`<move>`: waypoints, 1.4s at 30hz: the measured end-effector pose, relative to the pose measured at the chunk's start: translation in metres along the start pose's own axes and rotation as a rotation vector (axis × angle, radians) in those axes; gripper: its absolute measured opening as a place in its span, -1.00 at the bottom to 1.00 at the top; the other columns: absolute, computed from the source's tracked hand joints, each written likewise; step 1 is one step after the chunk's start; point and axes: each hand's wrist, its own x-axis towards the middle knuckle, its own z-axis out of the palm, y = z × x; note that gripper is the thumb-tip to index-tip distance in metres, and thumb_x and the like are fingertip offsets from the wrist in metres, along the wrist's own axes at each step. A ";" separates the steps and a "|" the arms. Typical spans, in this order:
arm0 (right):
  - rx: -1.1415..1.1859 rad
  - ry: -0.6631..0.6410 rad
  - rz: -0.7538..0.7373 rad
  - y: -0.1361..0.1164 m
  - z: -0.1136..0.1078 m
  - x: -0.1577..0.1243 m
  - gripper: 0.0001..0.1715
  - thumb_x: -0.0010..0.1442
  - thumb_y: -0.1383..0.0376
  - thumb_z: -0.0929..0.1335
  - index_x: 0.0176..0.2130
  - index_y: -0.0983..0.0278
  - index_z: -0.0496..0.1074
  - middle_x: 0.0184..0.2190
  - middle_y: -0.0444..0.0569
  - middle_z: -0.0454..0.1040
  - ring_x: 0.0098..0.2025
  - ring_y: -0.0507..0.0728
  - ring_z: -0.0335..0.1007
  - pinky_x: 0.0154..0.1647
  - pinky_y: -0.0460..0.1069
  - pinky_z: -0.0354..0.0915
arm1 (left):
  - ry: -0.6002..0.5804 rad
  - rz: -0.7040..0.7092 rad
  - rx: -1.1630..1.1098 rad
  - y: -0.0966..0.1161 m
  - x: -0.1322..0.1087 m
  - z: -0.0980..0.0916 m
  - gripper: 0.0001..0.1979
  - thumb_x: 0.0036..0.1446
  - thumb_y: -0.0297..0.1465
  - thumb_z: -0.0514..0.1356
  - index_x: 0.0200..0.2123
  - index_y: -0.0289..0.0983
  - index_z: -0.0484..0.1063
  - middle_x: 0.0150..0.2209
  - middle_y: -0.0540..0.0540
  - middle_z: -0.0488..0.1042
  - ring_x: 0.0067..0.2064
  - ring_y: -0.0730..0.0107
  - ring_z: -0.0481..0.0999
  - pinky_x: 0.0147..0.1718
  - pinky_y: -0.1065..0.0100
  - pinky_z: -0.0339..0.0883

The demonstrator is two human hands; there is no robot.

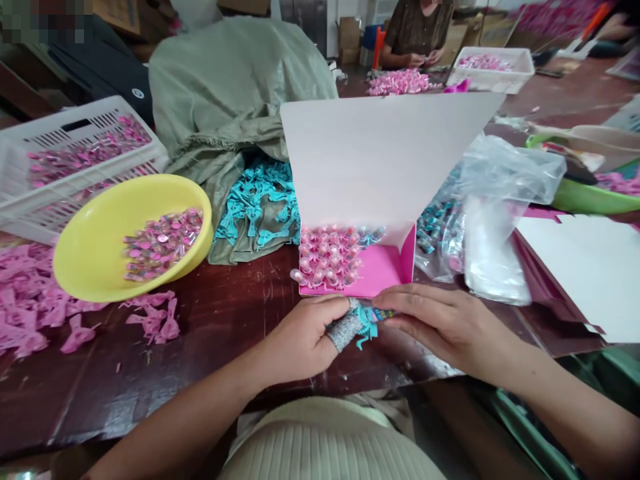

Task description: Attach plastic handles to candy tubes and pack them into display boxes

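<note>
The forearms are extended forward over a dark wooden table (210, 353), and the hands are brought together just in front of a pink-lined display box (383, 270). The left hand (300, 337) is curled almost closed with the knuckles raised, and one finger is covered by a grey knitted wrap (344, 332). The right hand (445, 327) is held flatter, with its fingers reaching leftward toward the box's front edge. A teal-trimmed tube (370, 318) is held closed between both hands, just below that edge, and is partly hidden by the fingers. Printing is seen on the tube, but it is too small to be read.

Inside the box, rows of pink-trimmed tubes (327, 257) are packed, and its white lid (380, 157) is raised behind them. Left of the box, a yellow bowl (85, 267) of tubes is placed, with a white plastic crate (65, 167) behind it and loose pink plastic pieces (30, 300) beside it. Teal plastic pieces (257, 200) are heaped on a green sack (225, 87) beyond the box's left side, and a clear plastic bag (505, 170) is laid to its right. Far beyond the box, a co-worker's hands (423, 60) are held together.
</note>
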 end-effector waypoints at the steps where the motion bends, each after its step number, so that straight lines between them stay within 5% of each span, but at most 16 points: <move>1: -0.005 0.003 0.007 0.001 0.002 -0.006 -0.62 0.38 0.33 0.32 0.15 0.11 0.45 -0.06 -0.06 0.63 -0.09 0.11 0.61 -0.05 -0.02 0.55 | 0.001 0.012 0.030 -0.001 0.002 0.005 -0.81 0.33 -0.48 0.05 -0.26 -0.26 0.46 -0.32 -0.07 0.50 -0.28 0.35 0.46 -0.27 0.35 0.34; 6: -0.020 0.024 0.182 0.006 0.018 -0.037 -0.68 0.41 0.29 0.29 0.12 0.19 0.43 0.01 0.04 0.60 -0.05 0.17 0.59 -0.09 0.04 0.52 | 0.112 0.031 0.245 -0.010 0.013 0.042 -0.74 0.13 -0.62 0.07 -0.26 -0.24 0.49 -0.16 -0.12 0.57 -0.16 0.26 0.55 -0.21 0.31 0.42; 9: 0.165 0.016 0.446 0.011 0.023 -0.051 -0.73 0.43 0.16 0.26 -0.01 0.22 0.46 -0.33 -0.07 0.62 -0.36 0.10 0.58 -0.35 -0.03 0.46 | 0.147 0.062 0.367 -0.015 0.023 0.063 -0.62 0.08 -0.64 0.06 -0.11 -0.24 0.51 -0.05 -0.15 0.58 -0.09 0.20 0.57 -0.13 0.24 0.47; 12: 0.372 -0.077 0.668 0.029 0.015 -0.057 -0.55 0.45 0.01 0.21 -0.23 0.24 0.48 -0.55 -0.15 0.52 -0.54 0.05 0.48 -0.50 -0.08 0.36 | 0.127 0.101 0.403 -0.021 0.035 0.071 -0.60 0.10 -0.62 0.07 -0.04 -0.25 0.51 -0.01 -0.17 0.57 -0.06 0.16 0.57 -0.09 0.20 0.47; 14: 0.326 -0.069 0.709 0.057 0.003 -0.056 -0.46 0.45 -0.05 0.18 -0.22 0.24 0.51 -0.43 -0.07 0.59 -0.44 0.09 0.54 -0.44 -0.06 0.39 | 0.106 0.054 0.308 -0.024 0.041 0.070 -0.68 0.16 -0.58 0.07 -0.10 -0.24 0.51 -0.07 -0.15 0.58 -0.09 0.19 0.56 -0.11 0.22 0.45; 18: -0.285 0.093 0.799 0.139 -0.017 -0.041 -0.51 0.46 0.04 0.18 0.07 0.26 0.49 -0.03 0.14 0.59 -0.06 0.25 0.56 -0.11 0.09 0.43 | 0.013 -0.226 -0.080 -0.032 0.048 0.069 -0.79 0.30 -0.46 0.03 -0.26 -0.26 0.47 -0.33 -0.07 0.53 -0.29 0.32 0.49 -0.26 0.32 0.39; 21: -0.420 0.050 0.836 0.192 -0.018 -0.027 -0.62 0.40 0.12 0.27 0.06 0.22 0.49 -0.02 0.14 0.57 0.04 0.32 0.49 0.02 0.22 0.39 | -0.061 -0.340 -0.416 -0.037 0.050 0.078 -0.82 0.34 -0.34 0.09 -0.17 -0.28 0.45 -0.29 -0.06 0.54 -0.25 0.35 0.50 -0.18 0.34 0.40; 23: -0.357 0.055 0.794 0.205 -0.015 -0.024 -0.67 0.35 0.16 0.32 0.03 0.20 0.50 -0.07 0.12 0.58 0.01 0.32 0.49 0.05 0.26 0.38 | -0.021 -0.346 -0.557 -0.039 0.052 0.085 -0.80 0.26 -0.32 0.22 -0.11 -0.30 0.45 -0.19 -0.10 0.56 -0.15 0.30 0.53 -0.05 0.29 0.39; 27: -0.210 0.116 0.666 0.174 -0.016 -0.038 -0.55 0.37 0.19 0.28 0.17 0.31 0.41 -0.03 0.22 0.51 -0.07 0.28 0.51 0.07 0.23 0.40 | 0.091 -0.403 -0.665 -0.042 0.056 0.086 -0.75 0.16 -0.30 0.34 -0.16 -0.32 0.50 -0.21 -0.10 0.58 -0.15 0.30 0.51 -0.02 0.29 0.37; 32: 0.328 0.032 0.289 0.100 -0.015 -0.058 -0.72 0.37 0.25 0.36 0.07 0.17 0.47 -0.04 -0.01 0.58 -0.01 0.12 0.53 -0.01 0.01 0.47 | 0.034 -0.413 -0.775 -0.039 0.065 0.080 -0.78 0.12 -0.29 0.39 -0.23 -0.30 0.55 -0.29 -0.02 0.56 -0.24 0.39 0.48 -0.09 0.34 0.36; 34: 0.370 0.018 0.220 0.084 -0.011 -0.058 -0.67 0.36 0.32 0.37 0.11 0.16 0.47 -0.05 -0.02 0.60 -0.02 0.09 0.55 0.00 -0.02 0.46 | 0.018 -0.382 -0.771 -0.037 0.069 0.081 -0.79 0.12 -0.31 0.38 -0.21 -0.30 0.55 -0.27 -0.03 0.57 -0.20 0.36 0.49 -0.07 0.33 0.35; 39: 0.286 0.010 0.257 0.071 -0.007 -0.056 -0.71 0.36 0.32 0.37 0.07 0.21 0.51 -0.05 0.01 0.63 -0.04 0.11 0.59 -0.02 -0.04 0.47 | 0.060 -0.310 -0.662 -0.034 0.069 0.084 -0.84 0.19 -0.33 0.31 -0.22 -0.30 0.51 -0.29 -0.05 0.54 -0.23 0.34 0.47 -0.14 0.32 0.37; 42: 0.342 0.031 0.438 0.063 0.002 -0.055 -0.79 0.38 0.25 0.35 -0.03 0.25 0.51 -0.29 -0.05 0.66 -0.29 0.06 0.62 -0.26 -0.11 0.48 | 0.215 -0.242 -0.359 -0.031 0.064 0.085 -0.87 0.24 -0.36 0.24 -0.33 -0.30 0.44 -0.38 -0.03 0.45 -0.31 0.38 0.40 -0.26 0.36 0.31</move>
